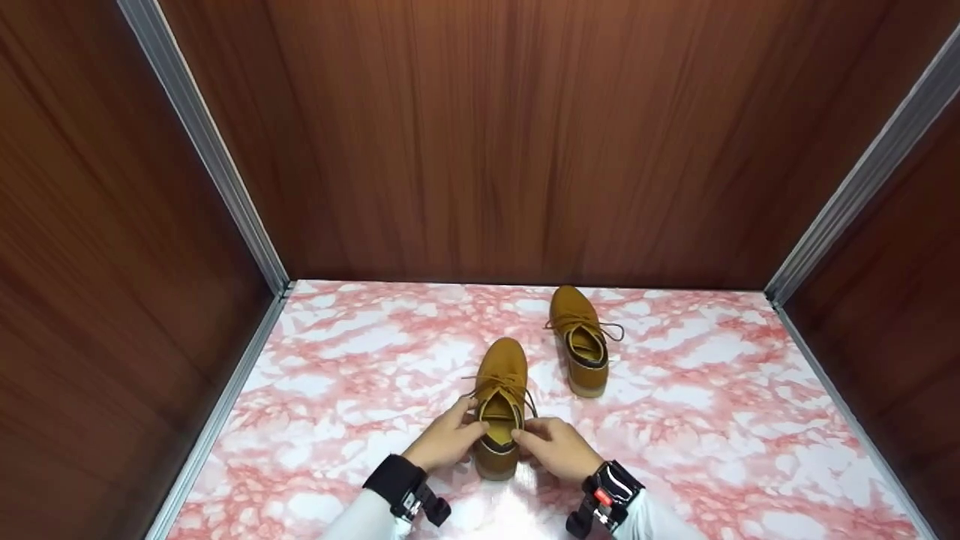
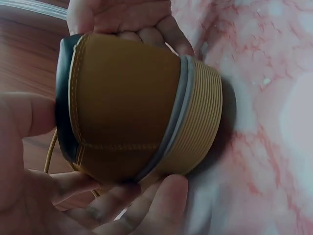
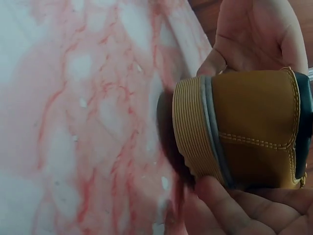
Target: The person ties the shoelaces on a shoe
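Note:
A tan lace-up shoe (image 1: 504, 360) points away from me, low over the marbled surface, with its laces loose. My left hand (image 1: 448, 438) grips it on the left near the heel, thumb at the collar and fingers along the side. On the opposite side my right hand (image 1: 559, 448) holds it the same way. Both wrist views show the heel (image 2: 127, 98) close up, with a dark padded collar (image 2: 62, 93), a grey welt and a ridged pale sole (image 3: 190, 122). The left fingertips (image 2: 171, 193) lie right by the sole's edge.
The matching shoe (image 1: 574, 304) stands farther back on the right, toe toward the back panel, its laces spread out. Brown wood-grain panels (image 1: 480, 142) rise at the back and both sides, joined by grey metal posts (image 1: 217, 157). The surface (image 1: 360, 360) is red-and-white marbled.

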Demonstrator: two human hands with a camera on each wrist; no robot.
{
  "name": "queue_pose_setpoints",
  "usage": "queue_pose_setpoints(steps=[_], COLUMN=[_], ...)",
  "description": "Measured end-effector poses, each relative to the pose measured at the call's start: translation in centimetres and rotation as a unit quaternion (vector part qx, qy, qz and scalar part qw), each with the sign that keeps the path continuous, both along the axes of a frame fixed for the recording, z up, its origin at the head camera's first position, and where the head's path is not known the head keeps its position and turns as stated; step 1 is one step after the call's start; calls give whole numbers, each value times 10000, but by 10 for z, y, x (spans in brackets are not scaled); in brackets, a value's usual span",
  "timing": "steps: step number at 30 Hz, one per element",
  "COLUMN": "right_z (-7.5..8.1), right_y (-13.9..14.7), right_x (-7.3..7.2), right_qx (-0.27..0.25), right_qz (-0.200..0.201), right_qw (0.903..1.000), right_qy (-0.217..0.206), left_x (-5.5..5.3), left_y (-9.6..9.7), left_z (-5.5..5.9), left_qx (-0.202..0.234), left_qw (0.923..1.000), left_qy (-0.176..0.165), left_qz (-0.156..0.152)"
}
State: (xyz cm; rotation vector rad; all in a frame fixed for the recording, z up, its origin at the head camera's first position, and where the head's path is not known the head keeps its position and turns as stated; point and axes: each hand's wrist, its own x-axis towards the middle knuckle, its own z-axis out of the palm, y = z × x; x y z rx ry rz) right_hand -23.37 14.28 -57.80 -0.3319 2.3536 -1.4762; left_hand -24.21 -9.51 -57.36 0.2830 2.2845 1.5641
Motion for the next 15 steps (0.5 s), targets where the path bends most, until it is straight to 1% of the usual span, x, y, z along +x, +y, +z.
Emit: queue_pose_setpoints(steps=[3,5,10,15], right_z=[3,4,9,12], right_y=[-3,-5,-11,-16], right_x=[-4,-8,-23,-42], right_qx=[26,174,477,256], right_qz=[-143,-241,-530,-716], right_qw=[9999,9992,9956,9958], right_qy=[54,252,614,511], left_x=[-4,-9,-24,-42], left_y=[4,7,15,23], left_z=[2,3,4,1], left_qx=[-10,-79,-194,-71], left_qw=[9997,9989,9944,9907], left_qy=[170,325,634,719], left_qz=[170,333,825,1154])
